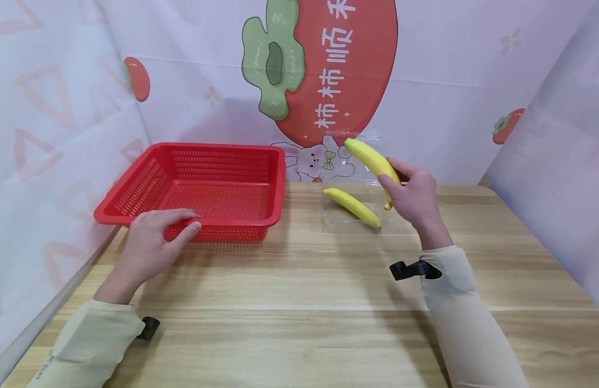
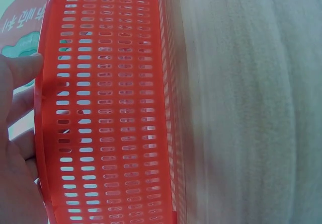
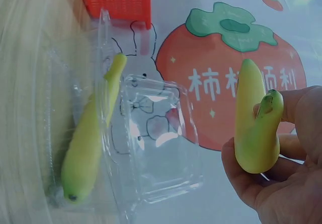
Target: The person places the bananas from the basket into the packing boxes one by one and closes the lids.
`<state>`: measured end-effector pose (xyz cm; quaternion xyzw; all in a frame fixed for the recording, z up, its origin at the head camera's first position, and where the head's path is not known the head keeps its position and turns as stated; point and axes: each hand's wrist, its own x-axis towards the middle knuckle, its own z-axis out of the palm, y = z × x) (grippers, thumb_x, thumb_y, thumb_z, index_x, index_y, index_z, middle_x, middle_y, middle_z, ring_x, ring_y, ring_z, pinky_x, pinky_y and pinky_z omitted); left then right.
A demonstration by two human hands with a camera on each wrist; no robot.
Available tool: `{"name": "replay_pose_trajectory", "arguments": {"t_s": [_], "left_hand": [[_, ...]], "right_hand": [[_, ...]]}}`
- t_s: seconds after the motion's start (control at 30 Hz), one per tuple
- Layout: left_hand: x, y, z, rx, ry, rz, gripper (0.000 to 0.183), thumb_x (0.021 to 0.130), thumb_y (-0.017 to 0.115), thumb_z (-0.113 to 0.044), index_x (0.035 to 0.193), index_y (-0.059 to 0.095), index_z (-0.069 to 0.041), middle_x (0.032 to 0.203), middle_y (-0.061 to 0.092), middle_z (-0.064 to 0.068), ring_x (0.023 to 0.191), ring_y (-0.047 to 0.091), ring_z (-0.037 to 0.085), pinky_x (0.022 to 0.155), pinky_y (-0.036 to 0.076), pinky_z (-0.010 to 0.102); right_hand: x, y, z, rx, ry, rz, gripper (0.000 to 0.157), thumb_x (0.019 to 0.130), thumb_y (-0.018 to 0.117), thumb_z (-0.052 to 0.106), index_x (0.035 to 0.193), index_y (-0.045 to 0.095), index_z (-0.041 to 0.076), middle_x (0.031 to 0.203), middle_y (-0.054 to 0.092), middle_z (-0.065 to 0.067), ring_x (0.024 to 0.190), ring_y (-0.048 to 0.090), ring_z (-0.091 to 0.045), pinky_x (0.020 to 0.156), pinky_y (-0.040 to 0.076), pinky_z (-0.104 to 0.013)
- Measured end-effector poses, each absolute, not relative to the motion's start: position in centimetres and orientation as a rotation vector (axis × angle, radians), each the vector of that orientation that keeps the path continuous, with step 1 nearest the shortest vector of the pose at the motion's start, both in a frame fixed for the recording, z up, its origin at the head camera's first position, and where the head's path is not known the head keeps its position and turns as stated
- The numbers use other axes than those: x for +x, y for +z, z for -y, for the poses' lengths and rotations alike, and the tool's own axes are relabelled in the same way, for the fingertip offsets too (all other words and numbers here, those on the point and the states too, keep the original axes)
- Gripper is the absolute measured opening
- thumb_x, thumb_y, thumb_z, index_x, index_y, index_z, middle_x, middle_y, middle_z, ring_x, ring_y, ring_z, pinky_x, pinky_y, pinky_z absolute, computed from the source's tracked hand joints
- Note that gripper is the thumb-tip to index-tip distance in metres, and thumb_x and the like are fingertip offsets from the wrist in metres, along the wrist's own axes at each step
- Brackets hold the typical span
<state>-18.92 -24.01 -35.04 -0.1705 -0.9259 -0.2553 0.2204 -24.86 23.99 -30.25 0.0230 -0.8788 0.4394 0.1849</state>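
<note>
Head view shows two hands working over a wood-grain surface (image 1: 299,318). The left hand (image 1: 151,242) grips the near rim of a red plastic basket (image 1: 231,233), its thumb on the outer side and its fingers reaching over the edge; the left wrist view shows the thumb tip against the rim and the other fingers behind it. The right hand (image 1: 418,196) holds a yellow banana (image 1: 369,157) between thumb and fingers, raised in the air and tilted, with its far end up and to the left. Below it, a second banana (image 1: 352,206) lies in a clear plastic container (image 1: 334,221), which rests on the surface to the right of the basket. The container's lid (image 3: 166,168) stands open at the back; the right wrist view shows the raised banana apart from both the lid and the lying banana. Behind everything hangs a pale backdrop (image 1: 183,81) printed with a large persimmon (image 1: 367,70) and a rabbit (image 1: 306,159). Pale sleeves (image 1: 474,323) cover both forearms.
</note>
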Motion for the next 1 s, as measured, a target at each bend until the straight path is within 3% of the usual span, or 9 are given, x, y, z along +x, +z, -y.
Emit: {"name": "replay_pose_trajectory", "arguments": {"t_s": [0.37, 0.73, 1.0], "left_hand": [[-18.9, -35.0, 24.2, -0.451, -0.715, 2.600, 0.031, 0.101, 0.073, -0.030, 0.126, 0.075, -0.011, 0.127, 0.076, 0.019, 0.121, 0.065, 0.046, 0.103, 0.038, 0.067], [-19.0, -35.2, 24.1, -0.465, -0.696, 2.554, 0.027, 0.098, 0.075, -0.026, 0.122, 0.076, -0.011, 0.123, 0.078, 0.018, 0.116, 0.067, 0.044, 0.102, 0.041, 0.062], [-18.9, -35.2, 24.0, -0.457, -0.691, 2.563, 0.029, 0.098, 0.075, -0.026, 0.123, 0.076, -0.010, 0.124, 0.077, 0.019, 0.117, 0.067, 0.045, 0.103, 0.040, 0.064]], "right_hand": [[-24.6, -29.6, -24.8, 0.048, 1.240, 2.507, 0.053, 0.104, 0.067, 0.029, 0.152, 0.057, 0.010, 0.131, 0.070, -0.024, 0.101, 0.061, -0.024, 0.057, 0.053, -0.013], [-24.8, -29.7, -25.4, 0.068, 1.219, 2.541, 0.053, 0.103, 0.068, 0.029, 0.151, 0.059, 0.010, 0.127, 0.071, -0.023, 0.096, 0.062, -0.020, 0.056, 0.053, -0.016], [-24.9, -30.1, -25.4, 0.082, 1.223, 2.586, 0.054, 0.104, 0.068, 0.026, 0.153, 0.056, 0.010, 0.130, 0.069, -0.023, 0.098, 0.063, -0.026, 0.057, 0.054, -0.017]]}}
